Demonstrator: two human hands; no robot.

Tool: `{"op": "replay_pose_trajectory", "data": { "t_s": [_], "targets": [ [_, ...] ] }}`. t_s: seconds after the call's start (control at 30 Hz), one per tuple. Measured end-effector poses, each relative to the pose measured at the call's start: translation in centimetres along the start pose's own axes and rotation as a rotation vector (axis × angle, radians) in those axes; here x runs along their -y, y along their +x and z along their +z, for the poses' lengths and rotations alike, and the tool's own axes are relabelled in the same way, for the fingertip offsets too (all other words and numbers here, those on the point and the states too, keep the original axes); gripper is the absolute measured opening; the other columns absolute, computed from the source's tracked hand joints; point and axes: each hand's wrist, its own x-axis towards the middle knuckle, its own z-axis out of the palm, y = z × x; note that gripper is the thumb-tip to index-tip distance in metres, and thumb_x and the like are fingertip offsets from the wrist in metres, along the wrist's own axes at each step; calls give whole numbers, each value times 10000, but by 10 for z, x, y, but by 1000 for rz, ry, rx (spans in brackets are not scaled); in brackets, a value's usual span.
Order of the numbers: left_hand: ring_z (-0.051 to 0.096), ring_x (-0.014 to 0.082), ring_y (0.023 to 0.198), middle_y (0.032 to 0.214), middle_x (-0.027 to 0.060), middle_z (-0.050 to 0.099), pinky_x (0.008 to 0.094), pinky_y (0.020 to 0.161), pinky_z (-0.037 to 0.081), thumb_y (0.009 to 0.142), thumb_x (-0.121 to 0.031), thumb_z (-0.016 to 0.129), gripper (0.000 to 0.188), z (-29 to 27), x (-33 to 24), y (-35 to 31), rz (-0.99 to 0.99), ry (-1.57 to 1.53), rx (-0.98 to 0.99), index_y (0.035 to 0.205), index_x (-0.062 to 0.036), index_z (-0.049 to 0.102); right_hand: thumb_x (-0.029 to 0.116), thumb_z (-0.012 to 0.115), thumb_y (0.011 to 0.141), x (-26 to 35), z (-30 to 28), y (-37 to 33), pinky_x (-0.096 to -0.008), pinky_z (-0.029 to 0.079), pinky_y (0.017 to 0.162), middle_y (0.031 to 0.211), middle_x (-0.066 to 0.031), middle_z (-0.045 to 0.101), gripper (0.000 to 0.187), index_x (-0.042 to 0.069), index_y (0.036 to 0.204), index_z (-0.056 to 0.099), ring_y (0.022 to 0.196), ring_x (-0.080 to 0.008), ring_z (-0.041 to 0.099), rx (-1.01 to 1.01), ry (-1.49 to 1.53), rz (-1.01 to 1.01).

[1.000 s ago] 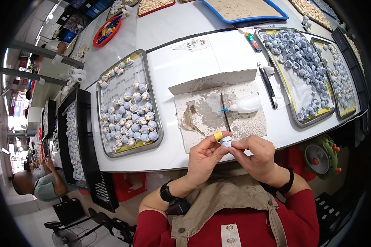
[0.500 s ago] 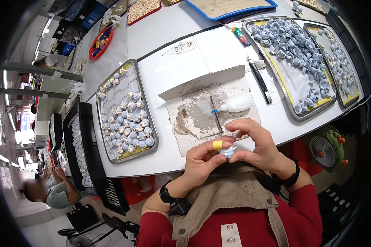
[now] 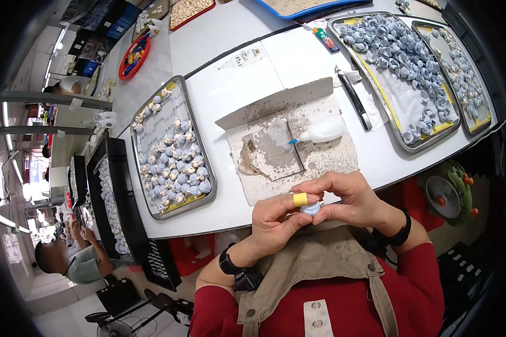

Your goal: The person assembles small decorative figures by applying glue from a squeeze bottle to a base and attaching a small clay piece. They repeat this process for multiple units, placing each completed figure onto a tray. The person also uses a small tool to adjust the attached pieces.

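Note:
Close in front of my apron, a small rounded pale-blue piece (image 3: 311, 209) is pinched between the fingertips of both hands. My left hand (image 3: 271, 221), with yellow tape around one finger, closes on it from the left. From the other side my right hand (image 3: 351, 201) grips it with the thumb below and the index finger over the top. Most of the piece is covered by fingers. Just beyond the hands lies a stained, folded cardboard sheet (image 3: 334, 159). A white squeeze bottle (image 3: 327, 129) with a blue tip rests on it, on its side.
At left, a metal tray (image 3: 210, 203) holds several blue-and-cream pieces. Another metal tray (image 3: 409, 147) at right holds hollow blue pieces, beside a narrower tray (image 3: 478, 130). A black pen-like tool (image 3: 354, 101) and a lighter (image 3: 325, 40) lie between. A green fan (image 3: 450, 194) stands below the table's right edge.
My right index finger has come down from its raised position onto the piece, so the right hand now closes around it. The view has shifted slightly.

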Motion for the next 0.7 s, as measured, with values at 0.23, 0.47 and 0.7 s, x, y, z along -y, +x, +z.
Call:
{"op": "replay_pose_trajectory", "data": {
  "t_s": [0.23, 0.47, 0.7],
  "targets": [
    [646, 177, 910, 1001, 134, 675, 272, 824, 501, 864, -75, 643, 229, -3, 0, -3, 48, 30, -6, 1061, 41, 637, 93, 771, 725, 4, 3, 3, -290, 514, 829, 1032, -128, 673, 308, 7, 986, 633, 957, -201, 655, 9, -35, -35],
    [629, 125, 901, 1005, 103, 677, 241, 805, 499, 851, -90, 668, 258, -5, 1, -5, -32, -127, -31, 1086, 14, 643, 112, 795, 695, -3, 8, 9, -316, 516, 815, 1006, -126, 677, 321, 25, 967, 648, 942, -228, 656, 0, -49, -121],
    [578, 46, 725, 883, 33, 667, 167, 646, 473, 770, -5, 714, 343, -81, -48, 28, -133, 474, -388, 1102, 18, 631, 135, 783, 711, 4, 1, 24, -337, 485, 884, 1131, -116, 620, 519, 38, 1175, 571, 1051, -225, 600, -35, -210, -92]
  ]
}}
